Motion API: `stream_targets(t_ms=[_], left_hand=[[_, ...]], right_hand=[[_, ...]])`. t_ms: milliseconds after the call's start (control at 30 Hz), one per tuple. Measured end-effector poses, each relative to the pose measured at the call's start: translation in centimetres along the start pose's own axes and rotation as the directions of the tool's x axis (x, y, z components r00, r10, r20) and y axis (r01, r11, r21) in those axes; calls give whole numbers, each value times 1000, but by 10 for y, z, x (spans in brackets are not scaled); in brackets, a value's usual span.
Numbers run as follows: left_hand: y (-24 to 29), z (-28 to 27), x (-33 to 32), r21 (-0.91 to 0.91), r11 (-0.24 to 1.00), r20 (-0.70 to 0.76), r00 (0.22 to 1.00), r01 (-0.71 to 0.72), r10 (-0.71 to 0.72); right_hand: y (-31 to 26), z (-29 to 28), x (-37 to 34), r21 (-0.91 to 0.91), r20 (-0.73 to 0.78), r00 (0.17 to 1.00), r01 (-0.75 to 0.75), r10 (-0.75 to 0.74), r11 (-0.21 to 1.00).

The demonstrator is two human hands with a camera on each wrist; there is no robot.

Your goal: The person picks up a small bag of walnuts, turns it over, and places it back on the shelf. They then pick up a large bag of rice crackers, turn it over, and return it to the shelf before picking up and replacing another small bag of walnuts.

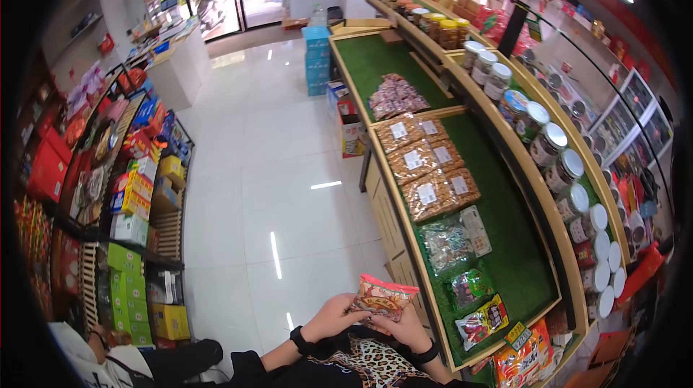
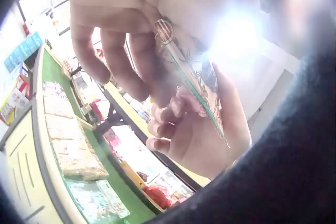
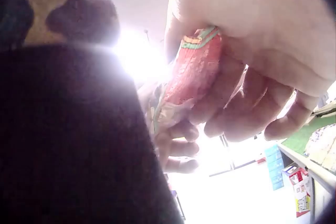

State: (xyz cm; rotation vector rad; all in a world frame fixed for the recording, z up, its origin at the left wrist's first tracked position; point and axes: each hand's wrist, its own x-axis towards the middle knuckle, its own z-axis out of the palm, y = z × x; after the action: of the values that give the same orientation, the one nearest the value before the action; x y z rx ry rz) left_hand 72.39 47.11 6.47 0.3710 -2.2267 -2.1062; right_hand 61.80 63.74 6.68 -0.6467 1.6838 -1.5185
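Observation:
A small red-and-tan snack packet (image 1: 386,297) is held in front of the body, its printed face turned up toward the head camera. On its left side my left hand (image 1: 333,321) grips it, thumb over the front. My right hand (image 1: 408,329) holds the opposite side, thumb also on the front. In the left wrist view the packet (image 2: 193,77) appears nearly edge-on between the two hands. The right wrist view has the packet's red side (image 3: 194,74) against the right hand (image 3: 252,71), with the left hand's fingers (image 3: 181,153) beyond it.
To the right stands a green-lined display counter (image 1: 505,222) with bagged brown snacks (image 1: 426,193) and smaller packets (image 1: 482,321). Lidded jars (image 1: 548,141) line its raised shelf. Boxed goods fill a rack (image 1: 133,193) on the left. A tiled floor (image 1: 253,171) runs between; blue boxes (image 1: 316,59) stand ahead.

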Motion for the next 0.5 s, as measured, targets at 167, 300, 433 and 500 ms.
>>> stream_targets(t_ms=[167, 300, 433, 500], left_hand=[[-29, -27, -9, 334, 941, -185, 975, -52, 119], [-14, -48, -3, 394, 919, -294, 944, -25, 152], [-9, -72, 21, 474, 880, -323, 925, -24, 199], [3, -82, 40, 432, 901, -335, 924, -22, 184]], right_hand=[[-23, 17, 41, -39, 195, 980, -42, 49, 998], [-19, 23, 81, -157, 265, 963, 97, -53, 983], [-29, 23, 126, -183, 304, 949, 139, -79, 973], [-35, 17, 151, -162, 308, 949, 114, -59, 980]])
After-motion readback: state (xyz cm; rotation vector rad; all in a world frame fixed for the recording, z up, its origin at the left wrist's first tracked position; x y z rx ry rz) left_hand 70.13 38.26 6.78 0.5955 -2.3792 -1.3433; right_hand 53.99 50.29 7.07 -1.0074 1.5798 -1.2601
